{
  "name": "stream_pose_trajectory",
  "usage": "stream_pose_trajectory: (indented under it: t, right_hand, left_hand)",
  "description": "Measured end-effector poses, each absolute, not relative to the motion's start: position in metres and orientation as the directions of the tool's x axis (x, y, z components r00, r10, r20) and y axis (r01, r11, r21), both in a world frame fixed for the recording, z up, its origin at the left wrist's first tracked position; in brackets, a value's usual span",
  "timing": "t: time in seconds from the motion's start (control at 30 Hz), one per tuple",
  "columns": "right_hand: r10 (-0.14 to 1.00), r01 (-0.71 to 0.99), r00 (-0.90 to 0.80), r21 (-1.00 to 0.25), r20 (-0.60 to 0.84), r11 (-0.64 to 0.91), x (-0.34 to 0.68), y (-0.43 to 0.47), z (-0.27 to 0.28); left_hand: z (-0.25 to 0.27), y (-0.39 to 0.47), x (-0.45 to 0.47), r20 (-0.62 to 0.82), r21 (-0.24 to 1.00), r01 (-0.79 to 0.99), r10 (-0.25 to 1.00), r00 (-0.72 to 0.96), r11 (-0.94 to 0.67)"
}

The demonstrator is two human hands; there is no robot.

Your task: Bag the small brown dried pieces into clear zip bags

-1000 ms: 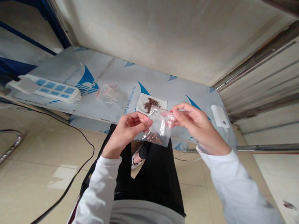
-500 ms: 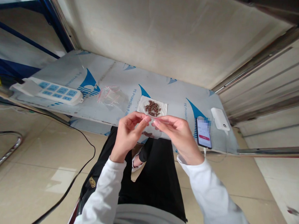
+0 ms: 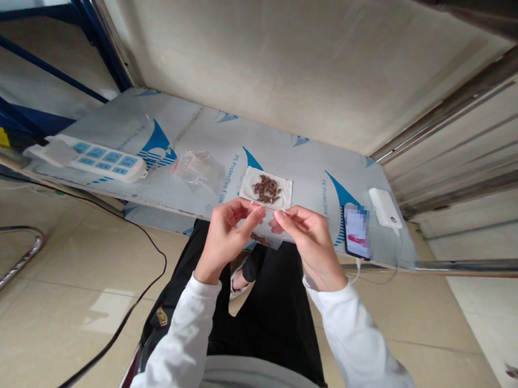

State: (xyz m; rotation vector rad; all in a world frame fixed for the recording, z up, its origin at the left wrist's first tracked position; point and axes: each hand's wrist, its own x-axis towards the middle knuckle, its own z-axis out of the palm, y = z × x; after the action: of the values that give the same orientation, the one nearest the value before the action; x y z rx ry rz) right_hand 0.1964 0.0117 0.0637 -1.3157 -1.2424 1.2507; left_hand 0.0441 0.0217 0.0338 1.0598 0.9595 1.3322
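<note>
Right hand (image 3: pixel 314 240) has moved inward, pinching the bag (image 3: pixel 274 240), uncovering a phone (image 3: pixel 355 233).

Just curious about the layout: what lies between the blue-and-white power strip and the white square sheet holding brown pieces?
In the head view, clear, red-edged plastic bags lie between them.

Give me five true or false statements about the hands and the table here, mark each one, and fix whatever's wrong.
1. The left hand and right hand both hold one small clear bag. True.
2. That bag has nothing in it. False: brown pieces lie toward its bottom.
3. A brown heap lies on a white square. True.
4. The power strip lies at the table's right end. False: the power strip is at the left end of the table.
5. The phone is nearer the right hand than the left. True.
</note>
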Motion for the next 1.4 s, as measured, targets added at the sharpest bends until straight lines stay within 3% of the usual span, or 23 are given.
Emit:
stream_pose_trajectory:
  t: [0.17, 0.33, 0.53, 0.93, 1.17, 1.4]
  right_hand:
    - [0.997, 0.128, -0.052, -0.990, -0.062, -0.055, 0.200, 0.009, 0.060]
    - [0.991, 0.037, -0.036, -0.991, -0.127, -0.125, 0.200, 0.005, 0.056]
    - [0.992, 0.004, 0.057, -0.994, -0.111, -0.112, 0.203, 0.000, 0.050]
    - [0.996, -0.028, 0.072, -0.998, -0.060, -0.058, 0.203, 0.002, 0.048]
    - [0.996, -0.011, 0.070, -0.999, -0.052, -0.051, 0.203, 0.002, 0.049]
    - [0.998, -0.032, 0.016, -0.997, -0.068, -0.067, 0.195, 0.004, 0.045]
  left_hand:
    - [0.034, 0.021, 0.045, -0.008, 0.963, -0.268, 0.993, 0.119, 0.040]
    - [0.029, 0.020, 0.048, 0.035, 0.972, -0.233, 0.997, 0.068, -0.018]
    - [0.028, 0.021, 0.048, -0.023, 0.970, -0.239, 0.993, 0.113, 0.050]
    - [0.028, 0.023, 0.044, 0.011, 0.976, -0.217, 1.000, -0.019, -0.015]
    - [0.030, 0.021, 0.045, -0.072, 0.945, -0.305, 0.985, 0.154, 0.116]
    - [0.022, 0.021, 0.049, -0.008, 0.956, -0.288, 0.990, 0.141, 0.048]
